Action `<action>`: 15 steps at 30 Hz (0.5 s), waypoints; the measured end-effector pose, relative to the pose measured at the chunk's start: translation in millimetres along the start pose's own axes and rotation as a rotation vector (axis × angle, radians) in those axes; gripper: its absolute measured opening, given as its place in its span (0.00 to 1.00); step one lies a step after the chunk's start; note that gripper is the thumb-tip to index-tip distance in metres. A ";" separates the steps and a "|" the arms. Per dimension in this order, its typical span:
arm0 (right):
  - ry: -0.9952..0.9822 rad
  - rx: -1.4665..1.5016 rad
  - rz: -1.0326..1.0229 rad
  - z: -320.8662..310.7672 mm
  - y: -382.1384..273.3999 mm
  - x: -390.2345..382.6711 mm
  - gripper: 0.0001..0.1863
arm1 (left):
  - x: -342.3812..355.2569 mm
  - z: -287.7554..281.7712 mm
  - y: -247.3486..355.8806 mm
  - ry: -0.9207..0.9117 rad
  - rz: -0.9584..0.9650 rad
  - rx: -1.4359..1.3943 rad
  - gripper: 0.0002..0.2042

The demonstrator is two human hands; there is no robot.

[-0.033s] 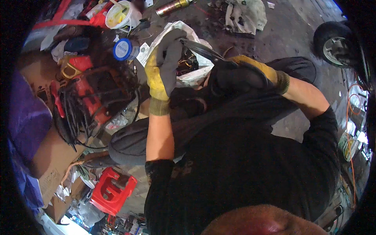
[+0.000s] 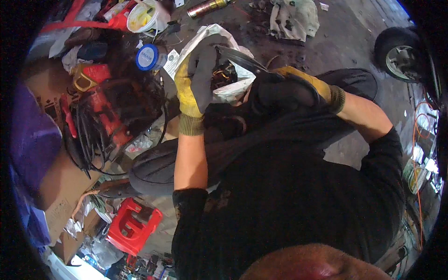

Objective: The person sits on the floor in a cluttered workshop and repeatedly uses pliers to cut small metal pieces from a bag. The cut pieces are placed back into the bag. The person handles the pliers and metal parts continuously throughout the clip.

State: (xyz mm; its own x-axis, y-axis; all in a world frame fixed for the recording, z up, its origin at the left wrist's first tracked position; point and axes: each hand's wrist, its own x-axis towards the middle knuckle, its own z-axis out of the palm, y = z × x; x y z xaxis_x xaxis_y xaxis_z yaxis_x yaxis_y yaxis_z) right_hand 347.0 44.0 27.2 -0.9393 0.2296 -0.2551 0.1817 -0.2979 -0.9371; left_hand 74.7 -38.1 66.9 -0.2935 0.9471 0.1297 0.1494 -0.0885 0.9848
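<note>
My left hand (image 2: pixel 197 77), in a yellow-and-grey work glove, is over the left side of an open white bag (image 2: pixel 231 91). Its fingers are closed around one end of a long, dark, slightly curved tool (image 2: pixel 242 59), whose exact kind I cannot make out. My right hand (image 2: pixel 303 86), gloved the same way, closes on the tool's other end near my knee; much of its grip is in shadow. Inside the bag, between the hands, lie dark pieces with orange-yellow wire-like bits (image 2: pixel 225 77).
At the left are a blue-lidded tub (image 2: pixel 148 58), a white bucket (image 2: pixel 148 17) and a red machine with black cables (image 2: pixel 107 114). A spray can (image 2: pixel 208 8) and a stained rag (image 2: pixel 294 21) lie beyond the bag. A wheel (image 2: pixel 400 56) is at right; a red plastic frame (image 2: pixel 134 225) lies lower left.
</note>
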 end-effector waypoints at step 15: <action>-0.334 0.976 -0.156 47.7 -38.6 13.8 0.14 | -4.0 32.5 1.5 0.090 -0.292 -0.971 0.25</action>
State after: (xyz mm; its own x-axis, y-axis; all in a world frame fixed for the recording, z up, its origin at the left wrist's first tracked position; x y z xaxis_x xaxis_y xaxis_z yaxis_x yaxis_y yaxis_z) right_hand 313.2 14.5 71.2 -0.9919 0.1063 0.0700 -0.1231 -0.9407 -0.3162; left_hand 106.8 -31.9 64.1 -0.2717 0.9486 -0.1620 -0.7590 -0.1077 0.6421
